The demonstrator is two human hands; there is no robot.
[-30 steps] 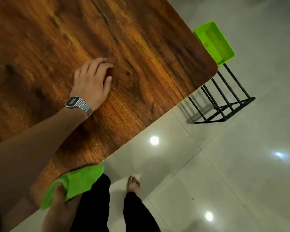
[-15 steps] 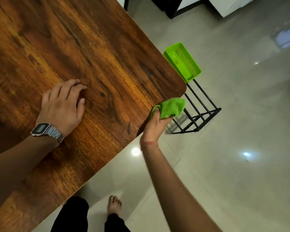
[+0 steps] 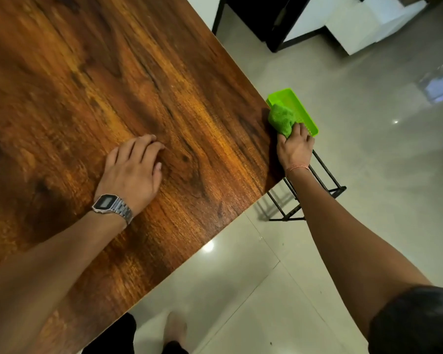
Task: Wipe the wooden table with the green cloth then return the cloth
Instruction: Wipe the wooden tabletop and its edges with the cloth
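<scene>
Head view shows the right hand (image 3: 295, 146) has carried the green cloth (image 3: 281, 119) from the table (image 3: 143, 80) edge to the green tray (image 3: 308, 118), fingers pinching it. The left hand (image 3: 133, 169) stays spread flat on the wood. Wiping looks done; letting go comes next.

Home, prob. dining rm — wooden table (image 3: 143, 80), glossy floor tiles (image 3: 279, 290), white cabinet (image 3: 353, 34) behind.

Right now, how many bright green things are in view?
2. The green cloth is gripped by the right hand over the green tray, which sits on a black rack beside the table corner. None hidden, apparently.
</scene>
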